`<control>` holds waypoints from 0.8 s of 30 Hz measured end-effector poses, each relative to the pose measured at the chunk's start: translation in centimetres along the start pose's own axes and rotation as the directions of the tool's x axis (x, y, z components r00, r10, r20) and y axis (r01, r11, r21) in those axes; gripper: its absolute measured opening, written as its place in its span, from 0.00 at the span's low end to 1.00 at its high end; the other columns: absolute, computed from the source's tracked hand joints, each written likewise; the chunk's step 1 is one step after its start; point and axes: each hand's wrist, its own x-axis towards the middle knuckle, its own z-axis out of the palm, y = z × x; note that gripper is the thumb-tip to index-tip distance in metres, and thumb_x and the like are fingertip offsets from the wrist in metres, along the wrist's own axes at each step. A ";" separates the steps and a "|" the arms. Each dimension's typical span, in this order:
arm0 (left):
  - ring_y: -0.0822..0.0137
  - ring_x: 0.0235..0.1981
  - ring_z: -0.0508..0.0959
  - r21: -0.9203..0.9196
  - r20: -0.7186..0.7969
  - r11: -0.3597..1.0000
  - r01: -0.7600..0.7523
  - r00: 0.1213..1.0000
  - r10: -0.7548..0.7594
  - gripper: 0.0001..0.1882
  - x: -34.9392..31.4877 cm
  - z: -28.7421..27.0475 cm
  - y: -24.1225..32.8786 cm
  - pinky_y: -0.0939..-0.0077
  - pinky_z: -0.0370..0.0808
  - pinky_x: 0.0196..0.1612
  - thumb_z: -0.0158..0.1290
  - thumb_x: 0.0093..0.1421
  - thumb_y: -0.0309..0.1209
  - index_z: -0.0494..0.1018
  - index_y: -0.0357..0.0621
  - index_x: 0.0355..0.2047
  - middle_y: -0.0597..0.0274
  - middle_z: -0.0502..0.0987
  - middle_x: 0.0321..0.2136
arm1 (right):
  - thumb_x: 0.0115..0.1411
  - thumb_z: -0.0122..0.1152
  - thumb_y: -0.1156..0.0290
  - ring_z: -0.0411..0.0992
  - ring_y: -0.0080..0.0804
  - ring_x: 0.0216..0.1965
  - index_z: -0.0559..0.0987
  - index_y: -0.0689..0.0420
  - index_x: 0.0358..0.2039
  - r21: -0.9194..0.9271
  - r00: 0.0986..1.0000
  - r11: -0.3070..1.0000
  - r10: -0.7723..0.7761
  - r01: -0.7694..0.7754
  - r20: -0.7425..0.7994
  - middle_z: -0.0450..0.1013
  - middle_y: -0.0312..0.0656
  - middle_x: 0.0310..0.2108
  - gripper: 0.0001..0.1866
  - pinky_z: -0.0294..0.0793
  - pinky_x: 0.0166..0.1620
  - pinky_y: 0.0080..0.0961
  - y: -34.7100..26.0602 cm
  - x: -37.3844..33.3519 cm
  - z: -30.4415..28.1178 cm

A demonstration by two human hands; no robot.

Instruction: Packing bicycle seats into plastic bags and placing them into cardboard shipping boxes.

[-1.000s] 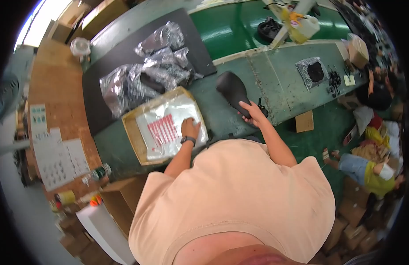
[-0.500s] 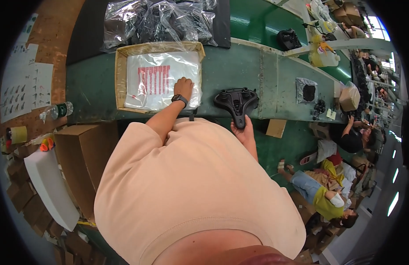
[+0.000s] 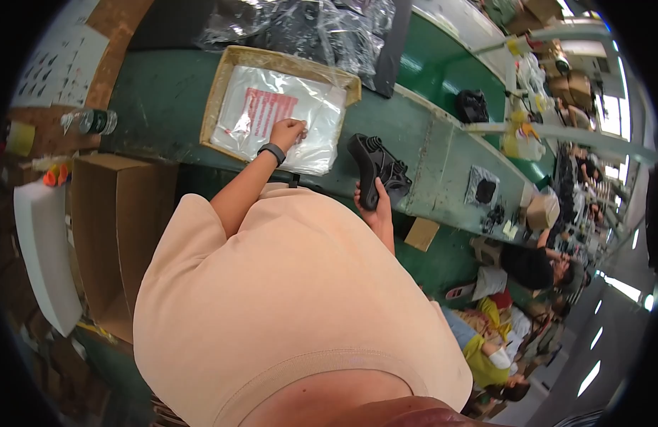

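My right hand [image 3: 378, 213] grips the narrow nose of a black bicycle saddle [image 3: 368, 160], which is tilted on its side above the bench edge. Part of its underside, with springs and frame, faces right. My left hand [image 3: 288, 133], a dark watch on its wrist, is over a shallow cardboard box [image 3: 211, 107]. Its fingers are curled and pinched on a clear plastic bag [image 3: 318, 117] at the top of the stack inside. Red print marks the bags.
Plastic-wrapped black items [image 3: 293, 32] lie beyond the box on the green bench [image 3: 165, 85]. A bagged black part [image 3: 483, 188] sits to the right. An open carton [image 3: 105, 235] stands at my left, a plastic bottle [image 3: 98, 121] near it. Other people are at the right.
The saddle has turned from underside-up onto its side in my right hand. My left fingers, earlier laid on the bags, have curled into a pinch. The whole view has rotated somewhat.
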 end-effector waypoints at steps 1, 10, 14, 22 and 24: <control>0.69 0.32 0.84 -0.010 0.072 1.000 0.003 0.997 -0.002 0.09 -1.4 -0.3 1.5 0.75 0.80 0.35 0.58 0.73 0.29 0.81 0.34 0.44 0.59 0.85 0.32 | 0.74 0.64 0.50 0.81 0.41 0.41 0.78 0.65 0.58 -0.045 0.997 0.997 -0.052 0.055 0.053 0.80 0.50 0.49 0.29 0.87 0.43 0.35 0.9 -1.2 1.3; 0.71 0.41 0.87 0.131 0.255 0.940 -0.314 0.927 0.274 0.10 -8.7 -4.0 7.9 0.77 0.82 0.44 0.68 0.65 0.24 0.82 0.35 0.44 0.60 0.88 0.38 | 0.72 0.65 0.59 0.84 0.48 0.49 0.72 0.70 0.66 -0.314 0.877 0.933 -0.005 0.178 0.481 0.80 0.61 0.56 0.32 0.88 0.54 0.41 4.3 -1.3 18.0; 0.74 0.38 0.85 0.273 0.309 0.910 -0.311 0.925 0.223 0.10 -11.2 -4.7 10.6 0.76 0.82 0.43 0.67 0.65 0.27 0.83 0.35 0.44 0.60 0.88 0.38 | 0.75 0.61 0.59 0.82 0.50 0.53 0.74 0.70 0.66 -0.360 0.831 0.933 0.207 -0.009 0.515 0.78 0.60 0.58 0.29 0.87 0.55 0.40 6.6 1.4 22.4; 0.67 0.46 0.88 -0.147 0.332 0.983 0.114 0.941 -0.059 0.11 -16.4 -10.2 14.3 0.72 0.85 0.49 0.63 0.73 0.32 0.83 0.40 0.51 0.62 0.88 0.43 | 0.76 0.60 0.58 0.84 0.46 0.43 0.74 0.67 0.63 -0.449 0.918 0.893 0.150 0.033 0.366 0.81 0.55 0.46 0.27 0.89 0.44 0.37 8.6 1.1 26.1; 0.67 0.47 0.88 -0.311 0.338 0.939 0.146 0.941 -0.034 0.10 -17.4 -10.6 15.9 0.71 0.85 0.49 0.61 0.74 0.31 0.82 0.42 0.51 0.62 0.87 0.43 | 0.76 0.60 0.57 0.80 0.46 0.46 0.72 0.66 0.66 -0.126 0.833 0.966 0.257 -0.224 0.491 0.78 0.56 0.51 0.29 0.87 0.47 0.37 8.8 -1.4 27.9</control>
